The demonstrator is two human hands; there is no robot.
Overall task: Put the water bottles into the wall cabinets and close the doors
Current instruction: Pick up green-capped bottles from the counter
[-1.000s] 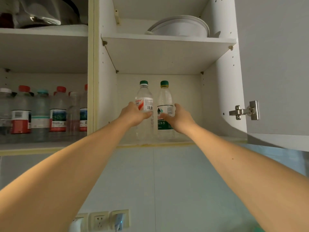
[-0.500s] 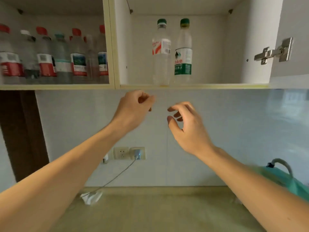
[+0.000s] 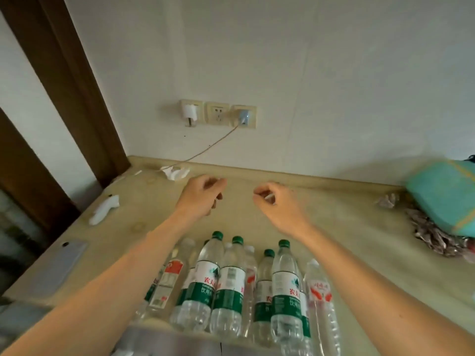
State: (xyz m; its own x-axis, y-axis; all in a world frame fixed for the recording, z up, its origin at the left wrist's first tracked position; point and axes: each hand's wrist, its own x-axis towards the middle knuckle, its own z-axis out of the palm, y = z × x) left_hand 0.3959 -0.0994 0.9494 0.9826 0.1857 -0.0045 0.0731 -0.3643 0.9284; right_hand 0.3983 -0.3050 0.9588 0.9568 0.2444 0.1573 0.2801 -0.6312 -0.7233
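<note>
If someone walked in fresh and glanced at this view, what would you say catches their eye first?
Probably the cluster of water bottles standing on the counter at the near edge, most with green caps and green labels. Just above them the left hand and right hand hover side by side, fingers loosely curled, holding nothing. After that, the teal bag at the counter's right end and the wall sockets with a cord trailing down.
</note>
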